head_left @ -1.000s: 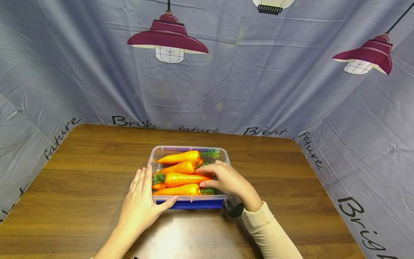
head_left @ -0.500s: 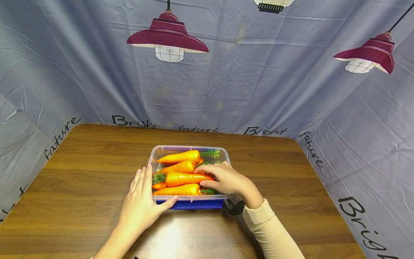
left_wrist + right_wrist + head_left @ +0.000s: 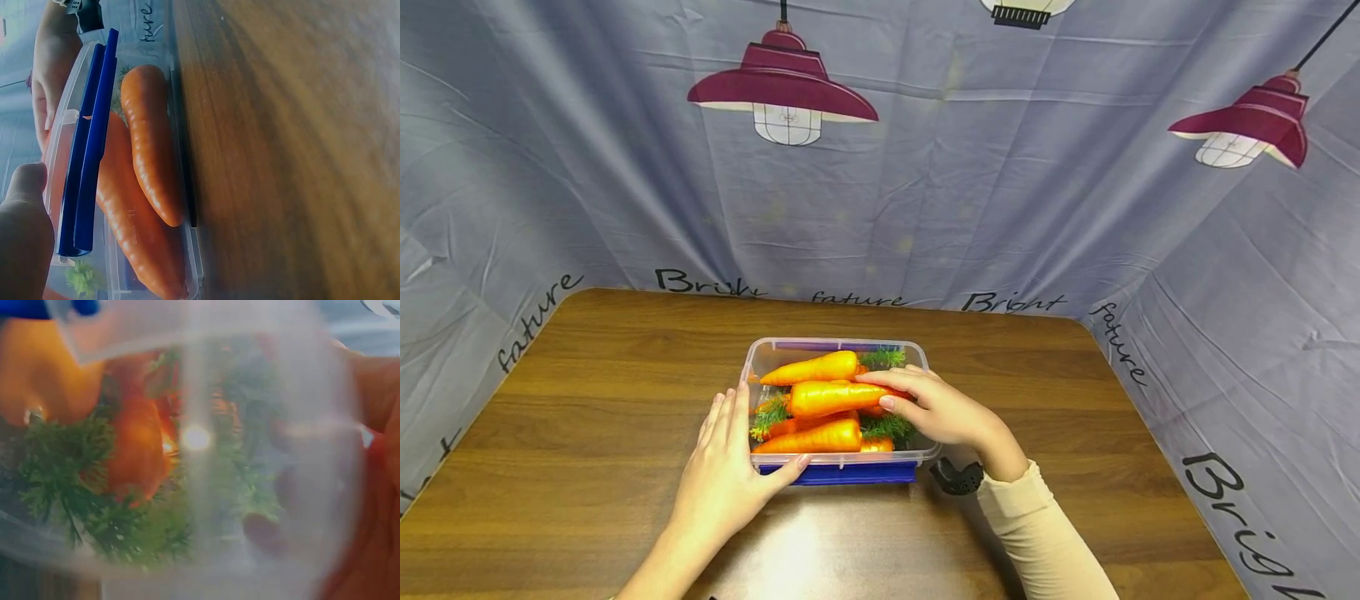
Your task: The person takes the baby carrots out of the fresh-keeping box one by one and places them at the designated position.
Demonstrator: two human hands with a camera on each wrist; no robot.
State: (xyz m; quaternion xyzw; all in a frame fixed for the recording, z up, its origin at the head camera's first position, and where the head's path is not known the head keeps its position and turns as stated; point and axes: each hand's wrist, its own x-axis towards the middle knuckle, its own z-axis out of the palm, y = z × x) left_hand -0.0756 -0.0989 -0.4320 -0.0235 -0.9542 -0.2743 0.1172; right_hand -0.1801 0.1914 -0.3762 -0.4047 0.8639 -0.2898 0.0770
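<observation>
A clear plastic box with a blue lid clip sits mid-table, holding several orange carrots with green tops. My right hand reaches into the box from the right and grips the thick end of one carrot, lifted above the others. My left hand lies flat against the box's left front corner, thumb on the rim. The left wrist view shows carrots through the box wall and the blue clip. The right wrist view is a blur of carrot and green tops through plastic.
The brown wooden table is walled at the back and both sides by a grey printed cloth. A dark wrist strap shows at my right wrist, beside a beige sleeve.
My right hand has closed round one carrot and raised it toward the back of the box; the carrots below have shifted. The left hand has stayed put.
</observation>
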